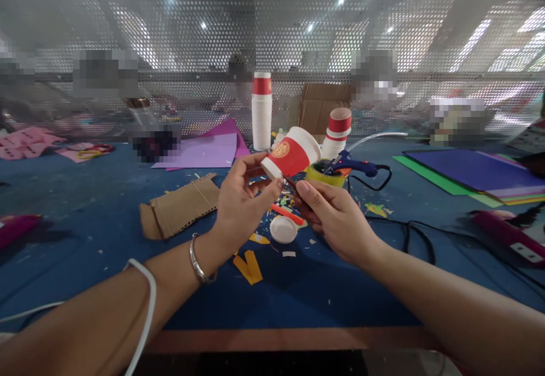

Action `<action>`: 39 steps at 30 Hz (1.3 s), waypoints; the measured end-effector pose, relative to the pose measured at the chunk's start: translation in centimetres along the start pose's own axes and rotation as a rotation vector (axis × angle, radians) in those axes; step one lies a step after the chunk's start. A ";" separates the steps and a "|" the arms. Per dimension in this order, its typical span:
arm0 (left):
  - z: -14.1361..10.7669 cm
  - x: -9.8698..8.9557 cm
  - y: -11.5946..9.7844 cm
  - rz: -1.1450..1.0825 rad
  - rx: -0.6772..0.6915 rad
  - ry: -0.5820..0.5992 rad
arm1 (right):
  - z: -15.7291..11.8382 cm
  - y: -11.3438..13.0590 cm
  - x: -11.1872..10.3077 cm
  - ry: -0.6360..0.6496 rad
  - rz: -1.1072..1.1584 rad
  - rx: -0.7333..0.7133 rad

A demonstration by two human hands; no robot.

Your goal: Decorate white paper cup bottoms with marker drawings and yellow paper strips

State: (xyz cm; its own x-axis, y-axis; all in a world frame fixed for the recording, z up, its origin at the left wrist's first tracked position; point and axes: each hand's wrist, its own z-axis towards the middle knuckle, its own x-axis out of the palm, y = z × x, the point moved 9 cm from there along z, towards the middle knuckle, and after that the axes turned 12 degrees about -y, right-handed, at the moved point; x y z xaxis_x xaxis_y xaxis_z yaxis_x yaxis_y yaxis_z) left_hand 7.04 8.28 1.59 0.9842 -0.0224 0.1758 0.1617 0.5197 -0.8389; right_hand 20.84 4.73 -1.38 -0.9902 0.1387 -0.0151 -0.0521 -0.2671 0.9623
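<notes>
My left hand (242, 200) is closed around the lower end of a red and white paper cup (293, 154), which is tilted with its wide mouth toward the upper right. My right hand (330, 214) pinches a thin dark tool (289, 181) whose tip meets the side of the cup near its base. Fingers cover most of that tool, and its kind is hidden. Below the hands lie a round white paper piece (283, 230), an orange strip (288, 213) and yellow paper strips (248, 267) among small scraps.
A tall cup stack (261, 115) and a shorter one (339, 126) stand behind. A blue glue gun (353, 164) rests on a yellow tape roll (326, 176). Cardboard (183, 205) lies left, coloured sheets (468, 171) right. Cables and a power strip (511, 234) are at right.
</notes>
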 end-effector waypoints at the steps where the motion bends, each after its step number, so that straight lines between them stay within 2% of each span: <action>1: -0.1 0.1 0.0 0.023 0.017 0.013 | 0.0 0.1 0.0 0.003 0.011 0.001; 5: -0.5 0.3 -0.3 0.073 0.071 0.026 | -0.1 0.3 0.0 0.003 0.054 0.015; 11: 0.1 -0.2 -0.2 0.043 0.000 -0.032 | 0.0 -0.2 0.0 0.016 0.038 0.054; 18: 0.0 -0.4 -0.3 0.020 0.001 -0.048 | -0.1 0.0 0.4 0.039 0.029 0.056; 30: -0.5 -0.3 -1.1 0.133 0.144 -0.021 | 0.0 -0.6 0.4 0.017 0.085 0.068; 35: -1.1 0.3 -0.5 0.171 0.082 0.036 | 0.0 -0.8 0.1 -0.017 0.063 0.048; 39: -1.4 0.4 -0.2 0.176 0.033 0.030 | -0.1 -1.3 0.0 -0.037 0.043 0.035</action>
State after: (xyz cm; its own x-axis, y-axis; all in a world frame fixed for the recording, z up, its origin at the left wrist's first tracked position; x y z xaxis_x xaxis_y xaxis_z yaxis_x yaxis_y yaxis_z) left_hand 7.51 6.96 1.09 0.9989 0.0459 0.0123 -0.0148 0.5457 -0.8378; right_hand 20.94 5.02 -2.63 -0.9859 0.1633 0.0363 -0.0040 -0.2398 0.9708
